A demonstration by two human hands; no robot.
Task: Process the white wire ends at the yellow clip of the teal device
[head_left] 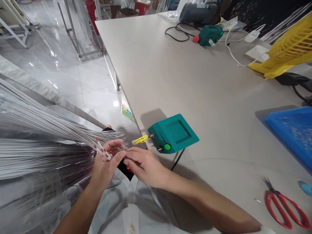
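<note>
A large bundle of thin white wires (36,136) fans in from the left. My left hand (106,165) is closed around a few of their ends, which carry small red tips (103,152). My right hand (141,164) meets it at the table's near edge, fingers pinched on one thin wire end. Just beyond my fingers sits a small green box (174,133) with a round green button (167,147) and a yellow clip (140,140) sticking out of its left side.
Red-handled scissors (284,208) lie at the near right. A blue tray (293,130) sits at the right edge, a yellow basket (287,52) behind it. A second green box (209,35) with cables lies far back. The beige table (195,84) borders a shiny tiled floor on the left.
</note>
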